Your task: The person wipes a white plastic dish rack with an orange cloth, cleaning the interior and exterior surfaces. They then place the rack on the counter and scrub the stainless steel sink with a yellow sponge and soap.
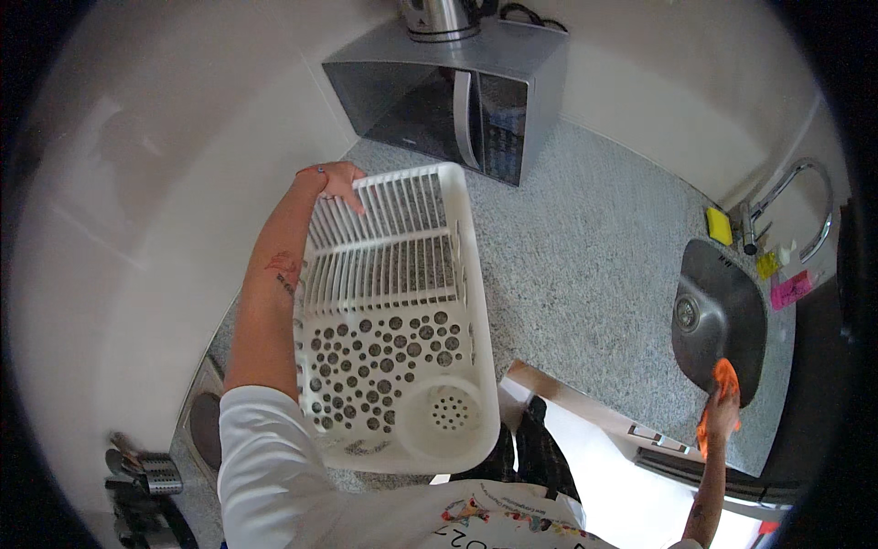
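Note:
A white plastic dish rack [478, 366] lies along the left part of the grey speckled counter, its slotted half far and its round-holed half with a round cup well near me. My left hand [340, 181] is closed over the rack's far left edge, thumb on the inner slats; the other fingers are partly hidden. Far to the right, my right hand [723, 414] grips an orange cloth [725, 374] at the near rim of the steel sink [732, 334]. Part of the cloth hangs over the rim, and part shows below the hand.
At the back stands a silver microwave [494, 128] with a metal kettle [442, 20] on top. A curved faucet [777, 197], a yellow sponge [719, 226] and a pink packet [790, 290] are around the sink. A utensil holder [163, 474] stands at the lower left.

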`<state>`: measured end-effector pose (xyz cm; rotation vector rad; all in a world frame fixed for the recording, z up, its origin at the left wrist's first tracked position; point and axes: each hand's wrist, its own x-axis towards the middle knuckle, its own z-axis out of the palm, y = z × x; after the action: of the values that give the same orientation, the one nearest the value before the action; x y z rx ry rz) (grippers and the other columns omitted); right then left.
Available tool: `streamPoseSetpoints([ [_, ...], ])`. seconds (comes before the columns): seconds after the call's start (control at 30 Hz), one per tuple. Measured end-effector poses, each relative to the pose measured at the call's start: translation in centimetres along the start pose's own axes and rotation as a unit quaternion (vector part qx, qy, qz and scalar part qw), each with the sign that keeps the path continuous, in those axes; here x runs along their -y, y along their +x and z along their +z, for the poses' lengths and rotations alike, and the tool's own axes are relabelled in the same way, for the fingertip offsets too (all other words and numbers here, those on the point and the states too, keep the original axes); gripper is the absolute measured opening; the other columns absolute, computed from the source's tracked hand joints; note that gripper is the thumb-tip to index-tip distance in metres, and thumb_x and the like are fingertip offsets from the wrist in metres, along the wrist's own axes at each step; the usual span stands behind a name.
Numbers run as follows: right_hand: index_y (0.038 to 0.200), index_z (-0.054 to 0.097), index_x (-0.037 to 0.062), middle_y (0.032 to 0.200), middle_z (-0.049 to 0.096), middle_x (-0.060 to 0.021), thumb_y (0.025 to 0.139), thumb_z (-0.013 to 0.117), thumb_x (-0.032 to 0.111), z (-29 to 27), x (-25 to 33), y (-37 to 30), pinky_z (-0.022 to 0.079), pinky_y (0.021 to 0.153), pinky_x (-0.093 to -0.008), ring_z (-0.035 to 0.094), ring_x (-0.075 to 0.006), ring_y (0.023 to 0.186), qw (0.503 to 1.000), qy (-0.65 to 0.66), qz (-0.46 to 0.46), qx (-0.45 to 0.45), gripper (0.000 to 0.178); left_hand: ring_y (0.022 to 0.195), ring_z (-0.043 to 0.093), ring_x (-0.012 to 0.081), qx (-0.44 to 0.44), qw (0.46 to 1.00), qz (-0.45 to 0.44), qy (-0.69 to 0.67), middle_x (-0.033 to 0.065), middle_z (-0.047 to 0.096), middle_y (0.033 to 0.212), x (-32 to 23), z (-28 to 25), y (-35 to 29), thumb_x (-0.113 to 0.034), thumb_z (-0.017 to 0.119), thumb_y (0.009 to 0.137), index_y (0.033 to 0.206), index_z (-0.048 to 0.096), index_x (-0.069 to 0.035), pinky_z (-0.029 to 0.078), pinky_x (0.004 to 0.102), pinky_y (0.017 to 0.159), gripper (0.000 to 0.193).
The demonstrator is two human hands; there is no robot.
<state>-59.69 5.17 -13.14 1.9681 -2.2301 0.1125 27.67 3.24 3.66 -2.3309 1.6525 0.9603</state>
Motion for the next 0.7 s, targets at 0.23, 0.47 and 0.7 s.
streamPoseSetpoints([
  [0.23,0.121,0.048,-0.0016,0.119,0.052,-0.0216,0.092,0.040,0.045,0.9,-8.1,4.4,0.041,0.090,-0.0410,0.052,-0.0353,0.108,0.966,0.177,0.160,-0.103,0.055,0.090,0.061,0.0198,0.009,0.968,-0.166,-0.186,0.0096,0.062,0.104,4.1,0.7,-12.9,-0.034,0.076,0.067,0.111,0.060,-0.008,0.051,0.0352,0.071,0.053],
  [0.47,0.136,0.034,0.0088,0.131,0.045,-0.0098,0.092,0.043,0.045,-7.6,-2.4,10.4,0.037,0.098,-0.0384,0.045,-0.0243,0.118,0.437,0.891,0.103,0.067,0.058,0.090,0.062,0.0207,-0.059,0.895,-0.156,-0.413,0.0143,0.059,0.108,3.8,12.3,-21.6,-0.035,0.071,0.075,0.120,0.052,0.001,0.054,0.0333,0.068,0.060],
  [0.7,0.137,0.032,0.0102,0.132,0.043,-0.0098,0.092,0.042,0.044,-7.0,-2.9,10.9,0.037,0.098,-0.0391,0.045,-0.0245,0.118,0.411,0.908,0.068,0.053,0.057,0.079,0.063,0.0223,-0.098,0.748,-0.169,-0.634,0.0127,0.060,0.098,-12.4,23.1,-26.7,-0.028,0.062,0.083,0.116,0.051,-0.001,0.056,0.0427,0.066,0.044],
])
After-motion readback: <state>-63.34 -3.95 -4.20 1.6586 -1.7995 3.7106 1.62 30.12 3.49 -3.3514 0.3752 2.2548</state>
